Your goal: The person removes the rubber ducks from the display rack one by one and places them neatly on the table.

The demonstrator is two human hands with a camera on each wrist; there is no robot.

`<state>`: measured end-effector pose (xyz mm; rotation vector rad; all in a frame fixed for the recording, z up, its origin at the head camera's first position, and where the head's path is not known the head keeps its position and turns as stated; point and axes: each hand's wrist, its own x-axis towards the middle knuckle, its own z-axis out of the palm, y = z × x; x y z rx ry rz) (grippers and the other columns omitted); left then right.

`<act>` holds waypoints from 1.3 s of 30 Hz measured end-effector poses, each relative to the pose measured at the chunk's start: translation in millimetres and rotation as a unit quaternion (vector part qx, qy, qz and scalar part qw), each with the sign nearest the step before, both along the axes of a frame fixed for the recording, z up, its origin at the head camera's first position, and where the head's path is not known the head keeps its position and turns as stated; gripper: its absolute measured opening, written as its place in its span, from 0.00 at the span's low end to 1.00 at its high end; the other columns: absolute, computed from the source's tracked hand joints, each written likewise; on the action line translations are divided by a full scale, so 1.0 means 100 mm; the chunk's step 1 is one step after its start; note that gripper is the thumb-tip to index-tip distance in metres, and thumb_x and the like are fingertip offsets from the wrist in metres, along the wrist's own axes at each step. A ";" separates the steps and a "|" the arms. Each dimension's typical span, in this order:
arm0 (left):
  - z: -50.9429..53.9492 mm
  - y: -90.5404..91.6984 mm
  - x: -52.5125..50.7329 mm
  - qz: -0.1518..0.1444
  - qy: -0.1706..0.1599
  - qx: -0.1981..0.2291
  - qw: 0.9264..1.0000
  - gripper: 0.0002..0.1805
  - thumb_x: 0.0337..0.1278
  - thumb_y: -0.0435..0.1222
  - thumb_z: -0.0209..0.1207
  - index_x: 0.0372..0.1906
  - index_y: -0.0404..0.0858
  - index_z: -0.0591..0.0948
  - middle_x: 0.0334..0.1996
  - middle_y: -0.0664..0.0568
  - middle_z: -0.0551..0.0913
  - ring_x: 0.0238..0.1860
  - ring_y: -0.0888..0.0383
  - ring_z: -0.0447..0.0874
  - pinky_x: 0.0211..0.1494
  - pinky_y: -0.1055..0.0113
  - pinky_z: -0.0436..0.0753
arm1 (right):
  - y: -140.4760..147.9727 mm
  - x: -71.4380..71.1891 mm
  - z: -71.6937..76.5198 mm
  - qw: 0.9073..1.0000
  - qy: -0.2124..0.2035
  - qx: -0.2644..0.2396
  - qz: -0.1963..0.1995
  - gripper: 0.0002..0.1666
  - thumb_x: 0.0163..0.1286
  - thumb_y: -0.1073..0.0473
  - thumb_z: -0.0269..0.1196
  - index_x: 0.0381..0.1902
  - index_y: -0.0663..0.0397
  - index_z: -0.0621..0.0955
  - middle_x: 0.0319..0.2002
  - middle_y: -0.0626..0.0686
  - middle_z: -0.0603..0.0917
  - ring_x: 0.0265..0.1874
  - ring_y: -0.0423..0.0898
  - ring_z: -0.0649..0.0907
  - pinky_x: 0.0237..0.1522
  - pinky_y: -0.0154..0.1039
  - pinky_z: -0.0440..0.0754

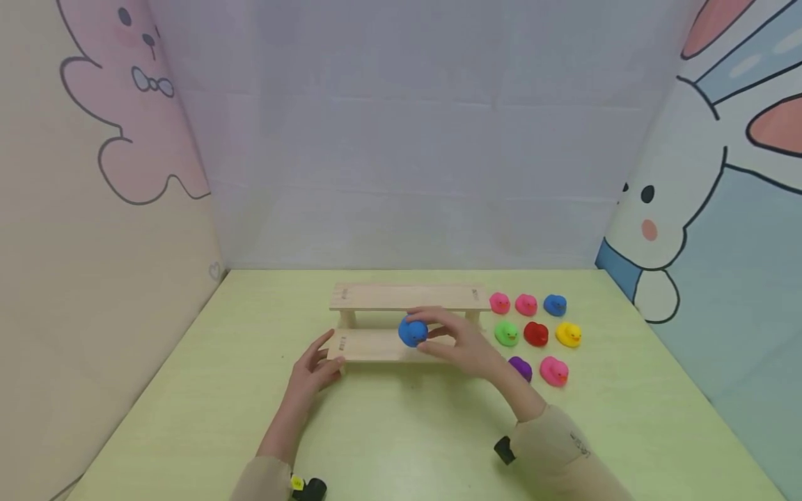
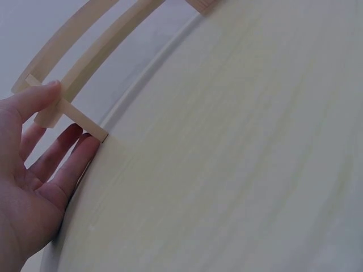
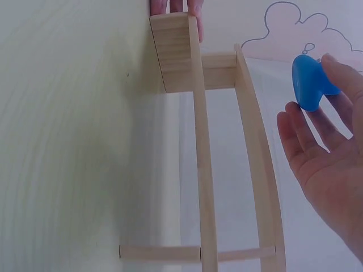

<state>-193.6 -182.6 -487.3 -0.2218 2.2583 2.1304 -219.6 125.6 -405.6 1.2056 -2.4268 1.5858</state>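
A two-step wooden stand sits on the table, its upper board behind and above the lower one. My left hand holds the left end of the lower board; in the left wrist view its thumb lies on the board, and the fingers are by the end support. My right hand pinches a blue rubber duck between thumb and fingers. In the right wrist view that duck is held clear of the boards. It hangs above the middle of the lower step.
To the right of the stand several rubber ducks stand in loose rows: pink, blue, green, red, yellow and purple, partly behind the right forearm. A pale wall rises behind the table.
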 end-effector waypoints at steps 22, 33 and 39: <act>-0.04 -0.02 0.02 0.000 0.005 0.001 1.000 0.38 0.59 0.40 0.67 0.74 0.55 0.65 0.60 0.41 0.77 0.47 0.64 0.83 0.50 0.68 0.86 | 1.38 0.18 0.01 0.985 0.026 0.041 -0.168 0.28 0.68 0.65 0.64 0.65 0.54 0.74 0.62 0.44 0.77 0.51 0.26 0.78 0.50 0.24 0.81; -0.03 -0.02 0.02 0.001 0.005 0.000 1.000 0.38 0.59 0.40 0.67 0.73 0.55 0.66 0.60 0.41 0.77 0.48 0.64 0.83 0.51 0.68 0.86 | 1.93 0.20 -0.17 0.966 0.018 0.072 -0.247 0.29 0.69 0.62 0.64 0.67 0.56 0.72 0.59 0.27 0.73 0.53 0.19 0.72 0.47 0.17 0.78; -0.03 -0.02 0.02 -0.012 0.015 -0.005 1.000 0.37 0.60 0.39 0.66 0.74 0.54 0.65 0.60 0.40 0.77 0.48 0.64 0.83 0.52 0.67 0.86 | 2.19 0.25 -0.34 0.966 0.020 0.060 -0.252 0.28 0.69 0.65 0.63 0.65 0.63 0.72 0.56 0.20 0.72 0.50 0.17 0.74 0.45 0.16 0.78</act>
